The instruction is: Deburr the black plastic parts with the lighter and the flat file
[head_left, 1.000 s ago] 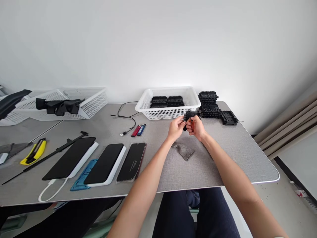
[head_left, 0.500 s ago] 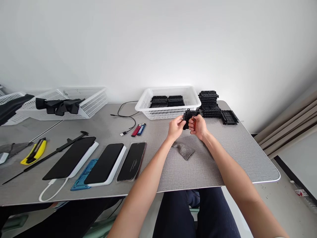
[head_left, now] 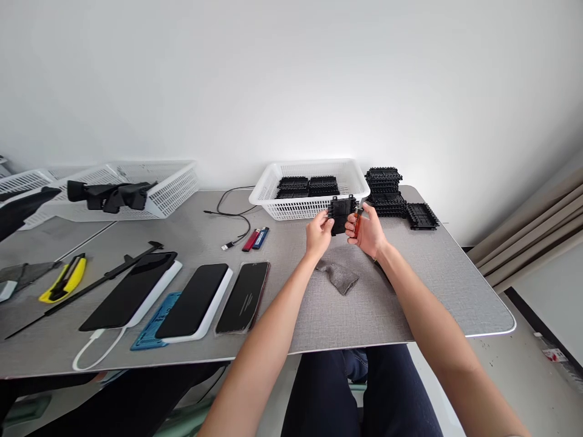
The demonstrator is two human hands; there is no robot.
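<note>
My left hand (head_left: 319,233) pinches the left edge of a black plastic plate (head_left: 340,213) with toothed sides, held up in front of the white basket (head_left: 291,210). In my right hand (head_left: 370,232) is an orange lighter (head_left: 357,223), wrapped by the fingers with the thumb near its top, close to the plate's right edge. Similar black plates (head_left: 294,182) lie in the basket. A stack of black plates (head_left: 383,191) stands right of it, with a single black plate (head_left: 422,216) beside the stack. Below my hands lies a crumpled grey cloth (head_left: 341,278).
Left of my arm are a phone (head_left: 243,297), two dark-topped white devices, a blue piece (head_left: 155,328), a caliper (head_left: 98,282) and a yellow cutter (head_left: 66,278). Red and blue lighters (head_left: 260,238) lie near a black cable (head_left: 234,215). Other baskets (head_left: 175,191) stand far left.
The plate has moved left and turned to show more of its face. My right hand has drawn away from it a little, its thumb now raised, showing more of the lighter.
</note>
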